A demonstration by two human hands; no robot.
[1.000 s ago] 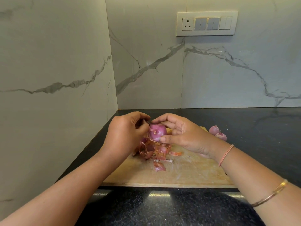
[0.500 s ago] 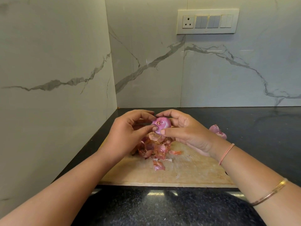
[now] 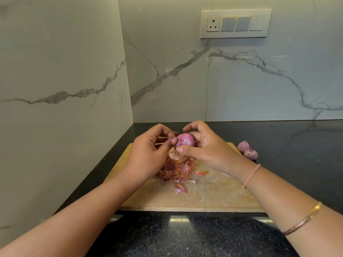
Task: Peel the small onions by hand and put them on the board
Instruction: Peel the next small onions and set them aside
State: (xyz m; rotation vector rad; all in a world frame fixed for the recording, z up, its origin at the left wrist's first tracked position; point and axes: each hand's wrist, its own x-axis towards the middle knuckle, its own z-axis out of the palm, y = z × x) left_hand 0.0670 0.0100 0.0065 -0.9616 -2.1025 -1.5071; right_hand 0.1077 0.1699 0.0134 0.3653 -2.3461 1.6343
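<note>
While right hand [image 3: 209,151] grips onion [image 3: 185,140], left hand [image 3: 148,154] pinches its end; peels [image 3: 176,169] heaped on board [image 3: 213,197], spare onions [image 3: 250,153] beside.

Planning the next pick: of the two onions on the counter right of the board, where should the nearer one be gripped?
Come from above on the near-right and pinch the nearer onion across its round belly: the other onion crowds its far-left side, and its thin tip sticks up, probably too slight to hold.
</note>
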